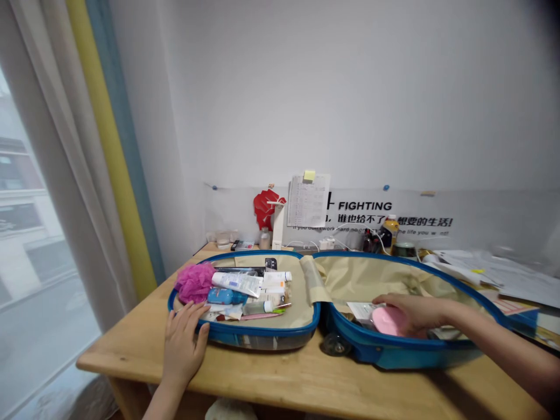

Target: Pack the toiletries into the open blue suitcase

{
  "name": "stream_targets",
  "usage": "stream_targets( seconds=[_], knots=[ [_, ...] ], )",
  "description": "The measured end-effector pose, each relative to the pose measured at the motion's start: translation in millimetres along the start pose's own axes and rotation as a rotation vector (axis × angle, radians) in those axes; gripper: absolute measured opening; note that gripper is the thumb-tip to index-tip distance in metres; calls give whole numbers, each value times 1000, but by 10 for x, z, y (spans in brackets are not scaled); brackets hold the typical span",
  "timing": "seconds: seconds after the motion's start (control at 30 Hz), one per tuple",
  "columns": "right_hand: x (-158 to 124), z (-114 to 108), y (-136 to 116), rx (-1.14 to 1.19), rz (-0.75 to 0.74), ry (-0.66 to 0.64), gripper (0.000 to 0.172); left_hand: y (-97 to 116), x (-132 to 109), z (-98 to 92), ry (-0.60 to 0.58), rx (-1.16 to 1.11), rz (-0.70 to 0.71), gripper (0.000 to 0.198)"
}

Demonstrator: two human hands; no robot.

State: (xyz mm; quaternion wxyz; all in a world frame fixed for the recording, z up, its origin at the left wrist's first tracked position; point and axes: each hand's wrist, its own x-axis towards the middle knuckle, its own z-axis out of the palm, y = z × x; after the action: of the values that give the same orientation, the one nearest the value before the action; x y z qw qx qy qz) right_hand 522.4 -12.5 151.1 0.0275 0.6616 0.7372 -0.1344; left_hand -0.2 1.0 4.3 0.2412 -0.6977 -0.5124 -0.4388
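A blue suitcase [266,334] with a beige lining lies spread wide on a wooden table. My left hand [184,344] rests on the front left rim of its left half, fingers stretched out. Close to those fingers are a pink bath puff [195,282], a blue bottle [226,296], a white squeeze tube [238,284] and a small clear bottle [258,307]. Inside the right half, my right hand [415,312] is closed over a smooth pink rounded object [385,321], whose far side is hidden. A flat white packet [362,310] lies beside it.
The wooden table [271,373] ends just in front of the suitcase. Behind stand a white lamp [278,226], a small jar [265,239] and a yellow-labelled bottle [389,230]. Papers [494,271] lie at the right, and curtains [94,146] hang at the left.
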Motion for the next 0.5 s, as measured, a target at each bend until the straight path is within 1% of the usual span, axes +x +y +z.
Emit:
stream_targets(
  seconds=[0.1, 0.13, 0.17, 0.27, 0.37, 0.43, 0.5],
  knots=[
    [66, -125, -4, 128, 0, -10, 29, -2, 2, 0, -5, -8, -3, 37],
    [91, -194, -15, 172, -4, 2, 24, -4, 1, 2, -8, -9, -7, 37],
    [119, -271, -39, 218, -12, 24, 27, -7, -1, 4, -11, -10, -11, 37],
    [224, -499, -213, 374, -41, 140, 47, -14, -5, 11, -17, -8, -21, 37],
    [361, -627, -571, 513, -75, 219, 61, -13, -5, 12, -9, -9, -16, 37],
    [460, -632, -880, 579, -114, 210, 61, -10, -4, 10, -7, -8, -15, 37],
    [567, -586, -1193, 623, -153, 169, 52, -7, -4, 7, -15, -5, -18, 37]
  ],
)
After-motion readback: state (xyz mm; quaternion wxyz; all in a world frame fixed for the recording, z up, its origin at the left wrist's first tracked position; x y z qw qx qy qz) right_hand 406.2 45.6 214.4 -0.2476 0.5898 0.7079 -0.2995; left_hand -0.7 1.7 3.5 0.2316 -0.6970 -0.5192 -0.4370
